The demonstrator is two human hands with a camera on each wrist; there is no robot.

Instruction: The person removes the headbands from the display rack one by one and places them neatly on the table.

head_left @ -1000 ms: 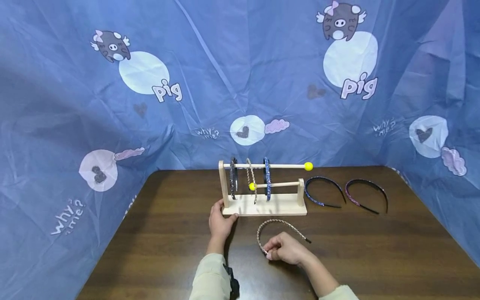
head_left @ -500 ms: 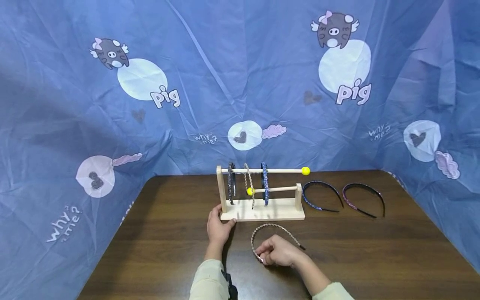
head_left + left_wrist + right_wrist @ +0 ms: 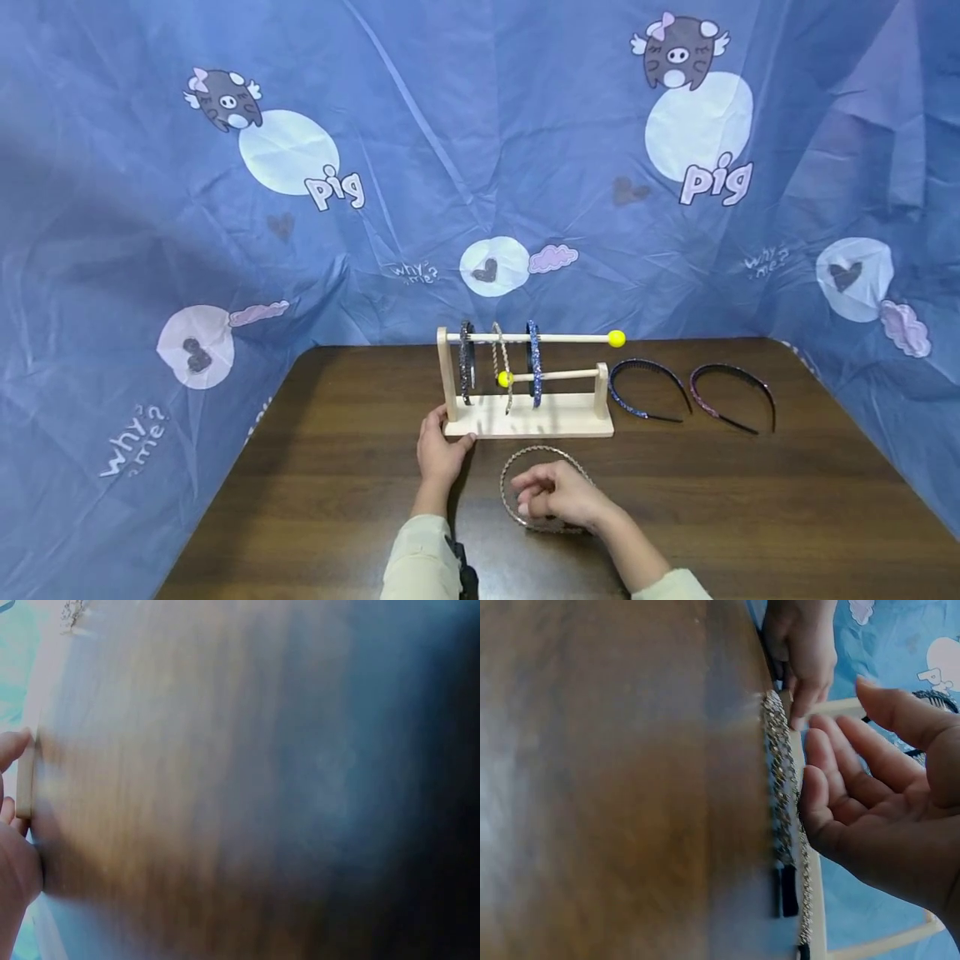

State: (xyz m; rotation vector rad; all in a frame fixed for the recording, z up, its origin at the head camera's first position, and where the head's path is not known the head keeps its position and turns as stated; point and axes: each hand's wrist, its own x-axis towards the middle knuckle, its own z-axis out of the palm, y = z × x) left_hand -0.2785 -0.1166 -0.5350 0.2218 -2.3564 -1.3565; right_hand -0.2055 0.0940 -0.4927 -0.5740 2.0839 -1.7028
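My left hand (image 3: 438, 454) grips the left end of the base of a pale wooden headband stand (image 3: 555, 427), its thumb on the front edge. On the stand's upper rod hang a dark glittery headband (image 3: 464, 367), a gold braided headband (image 3: 504, 360) and a blue glittery one (image 3: 535, 367). Another gold braided headband (image 3: 502, 490) lies on the table in front. Just over it is my right hand (image 3: 566, 497), fingers loosely bent and holding nothing. In the right wrist view that hand (image 3: 885, 795) appears beside the lying headband (image 3: 780, 772), whose black tips show.
Right of the stand lie a blue glittery headband (image 3: 624, 404) and a pink one (image 3: 705, 404). Yellow balls cap the upper rod (image 3: 570, 338) and the lower rod (image 3: 555, 375). A blue printed cloth (image 3: 405, 208) hangs behind the brown table (image 3: 330, 475).
My right hand, which pinched the left part of the lying gold headband, has let go of it. That headband has turned, its ends now toward the near side. My left hand stays on the stand.
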